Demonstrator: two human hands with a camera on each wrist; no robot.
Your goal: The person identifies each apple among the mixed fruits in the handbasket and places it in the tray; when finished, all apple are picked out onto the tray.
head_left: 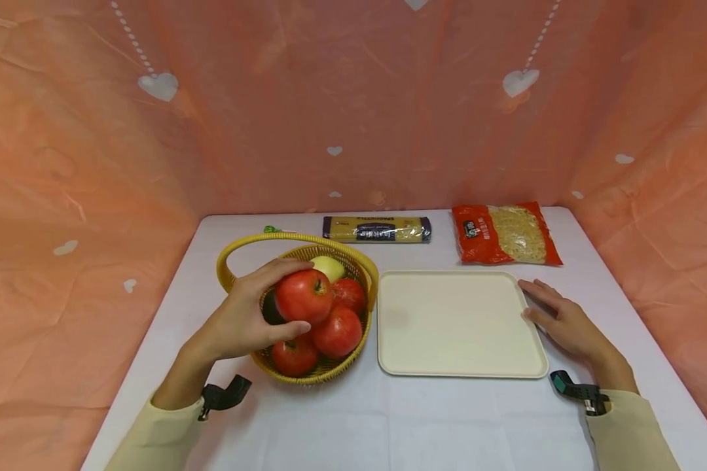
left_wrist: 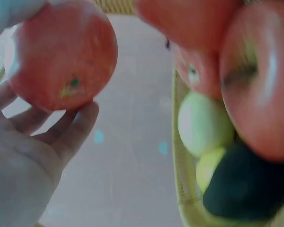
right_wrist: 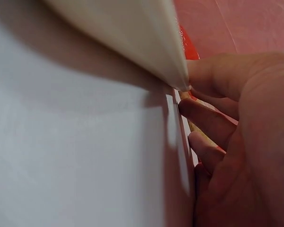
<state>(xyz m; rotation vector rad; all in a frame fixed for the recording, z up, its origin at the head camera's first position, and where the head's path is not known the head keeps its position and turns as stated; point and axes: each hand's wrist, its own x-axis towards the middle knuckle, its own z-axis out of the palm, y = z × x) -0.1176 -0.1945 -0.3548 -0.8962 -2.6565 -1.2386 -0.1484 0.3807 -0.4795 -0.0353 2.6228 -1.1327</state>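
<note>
From where I stand, the table point(head_left: 448, 418) has a white, lightly creased surface. A spaghetti packet point(head_left: 377, 229), yellow with dark ends and a dark label, lies lengthwise left to right along the far edge. Right of it, apart, a red bag point(head_left: 507, 234) with a clear window onto pale contents lies flat at far right. A small green item point(head_left: 271, 229), partly hidden, sits at far left. Orange-pink sheeting point(head_left: 353, 118) with white hearts point(head_left: 158, 86) encloses the far, left and right sides.

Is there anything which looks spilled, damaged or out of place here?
Nothing stands out: the apple in the left hand looks undamaged, the woven basket stands upright, the spaghetti packet looks intact, and no spill shows on the white table.
</note>
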